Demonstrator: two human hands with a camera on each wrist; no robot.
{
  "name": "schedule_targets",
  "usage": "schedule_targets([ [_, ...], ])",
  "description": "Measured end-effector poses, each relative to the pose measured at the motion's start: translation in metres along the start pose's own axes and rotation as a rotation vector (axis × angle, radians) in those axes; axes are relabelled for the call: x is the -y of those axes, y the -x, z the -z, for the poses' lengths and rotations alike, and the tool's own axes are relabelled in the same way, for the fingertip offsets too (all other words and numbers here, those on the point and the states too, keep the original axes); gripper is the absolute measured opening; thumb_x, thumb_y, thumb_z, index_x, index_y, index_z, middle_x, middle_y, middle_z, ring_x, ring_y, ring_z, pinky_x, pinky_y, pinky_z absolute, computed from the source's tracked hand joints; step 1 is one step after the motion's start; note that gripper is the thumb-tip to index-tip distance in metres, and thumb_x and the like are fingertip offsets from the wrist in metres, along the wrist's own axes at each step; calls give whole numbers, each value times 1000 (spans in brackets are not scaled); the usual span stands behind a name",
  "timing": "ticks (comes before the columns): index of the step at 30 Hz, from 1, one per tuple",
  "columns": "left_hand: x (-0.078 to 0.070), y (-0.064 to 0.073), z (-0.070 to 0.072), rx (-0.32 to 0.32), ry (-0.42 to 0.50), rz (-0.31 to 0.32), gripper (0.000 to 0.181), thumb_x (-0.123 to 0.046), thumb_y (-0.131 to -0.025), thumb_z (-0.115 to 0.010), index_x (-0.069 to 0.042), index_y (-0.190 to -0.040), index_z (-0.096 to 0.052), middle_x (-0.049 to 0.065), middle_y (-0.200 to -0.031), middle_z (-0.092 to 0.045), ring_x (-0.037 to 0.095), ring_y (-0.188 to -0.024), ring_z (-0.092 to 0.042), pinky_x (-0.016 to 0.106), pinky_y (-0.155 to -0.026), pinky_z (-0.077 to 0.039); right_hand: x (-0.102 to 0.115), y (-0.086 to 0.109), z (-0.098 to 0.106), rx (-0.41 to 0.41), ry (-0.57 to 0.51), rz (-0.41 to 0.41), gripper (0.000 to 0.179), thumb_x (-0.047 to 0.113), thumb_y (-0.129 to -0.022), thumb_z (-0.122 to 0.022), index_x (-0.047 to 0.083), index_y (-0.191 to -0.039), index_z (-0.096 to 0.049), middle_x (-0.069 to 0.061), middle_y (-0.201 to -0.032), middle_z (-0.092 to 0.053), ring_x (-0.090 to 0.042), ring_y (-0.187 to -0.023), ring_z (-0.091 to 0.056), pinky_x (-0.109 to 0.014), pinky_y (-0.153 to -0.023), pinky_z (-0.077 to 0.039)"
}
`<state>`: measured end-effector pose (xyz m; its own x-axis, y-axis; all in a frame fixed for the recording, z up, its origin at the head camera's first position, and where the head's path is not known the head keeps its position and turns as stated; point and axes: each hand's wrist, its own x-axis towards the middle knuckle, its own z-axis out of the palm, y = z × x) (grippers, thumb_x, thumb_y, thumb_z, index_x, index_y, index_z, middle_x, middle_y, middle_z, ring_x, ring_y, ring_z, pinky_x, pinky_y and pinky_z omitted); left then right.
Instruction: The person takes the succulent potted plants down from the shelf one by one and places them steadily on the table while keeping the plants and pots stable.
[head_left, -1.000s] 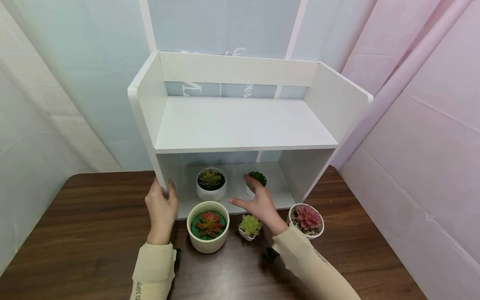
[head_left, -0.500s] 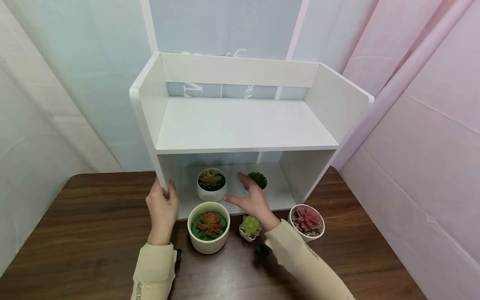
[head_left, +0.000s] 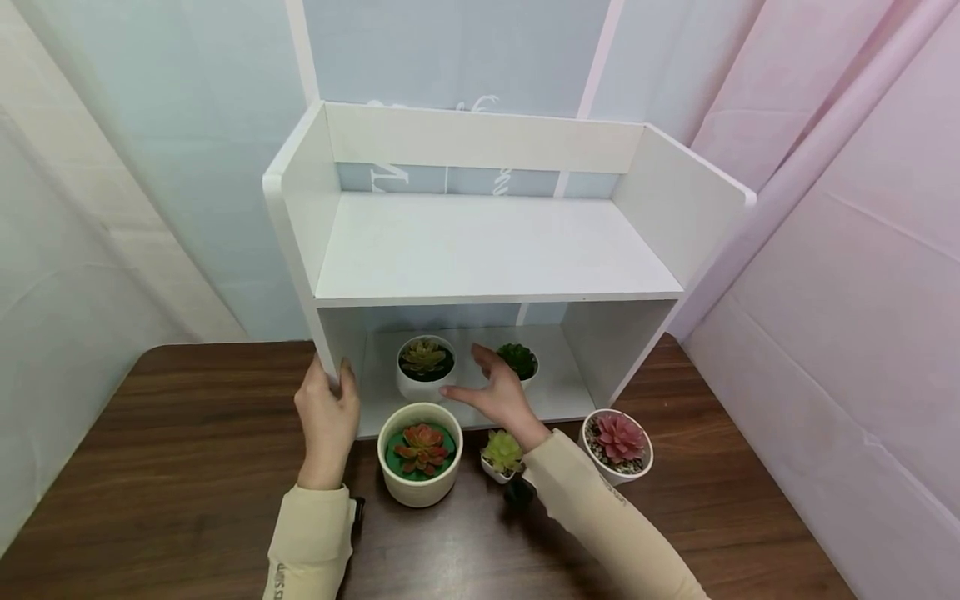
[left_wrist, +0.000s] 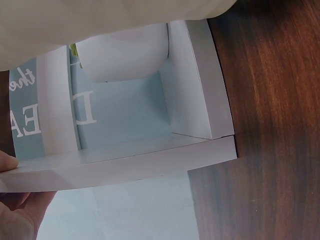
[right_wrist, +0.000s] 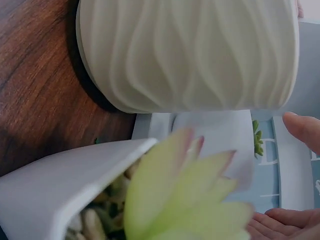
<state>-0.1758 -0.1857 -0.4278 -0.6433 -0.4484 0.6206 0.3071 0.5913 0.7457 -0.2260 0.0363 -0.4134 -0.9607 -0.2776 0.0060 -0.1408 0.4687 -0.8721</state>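
Note:
My left hand (head_left: 327, 417) grips the front edge of the left side panel of a white two-tier shelf (head_left: 495, 250). In the left wrist view, thumb and fingers lie on either side of that panel (left_wrist: 110, 172). My right hand (head_left: 498, 396) reaches into the lower tier, thumb and fingers spread, holding nothing. Its thumb overlaps the right side of a white pot with a yellow-green succulent (head_left: 425, 367); whether they touch, I cannot tell. Just behind this hand stands a smaller white pot with a dark green succulent (head_left: 517, 360).
Before the shelf on the brown table (head_left: 187, 467) stand a ribbed cream pot with a red succulent (head_left: 422, 492) and a small white pot with a lime-green succulent (head_left: 501, 452), under my right wrist. A pink succulent in a white pot (head_left: 619, 437) stands by the right panel.
My right hand has moved left, away from the dark green succulent and towards the white pot with the yellow-green one. The left hand keeps its hold on the shelf.

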Motion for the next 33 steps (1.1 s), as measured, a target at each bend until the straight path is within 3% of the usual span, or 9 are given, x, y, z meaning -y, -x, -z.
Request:
schedule_targets([
  [8, 1, 1, -1, 5, 12, 3, 28, 2, -93, -53, 10, -120, -57, 31, -110, -64, 48, -93, -64, 61, -67, -51, -2, -6, -3, 19, -26, -22, 87, 31, -78, -79, 10, -148, -33, -16, -150, -37, -37, -137, -37, -49, -105, -39],
  [33, 0, 0, 1, 0, 9, -2, 30, 2, -92, -55, 11, -120, -56, 32, -110, -63, 48, -98, -63, 61, -72, -51, 1, -21, -16, 74, 31, -93, 94, 35, -77, -79, 7, -150, -28, -16, -151, -37, -36, -136, -39, -50, -103, -41],
])
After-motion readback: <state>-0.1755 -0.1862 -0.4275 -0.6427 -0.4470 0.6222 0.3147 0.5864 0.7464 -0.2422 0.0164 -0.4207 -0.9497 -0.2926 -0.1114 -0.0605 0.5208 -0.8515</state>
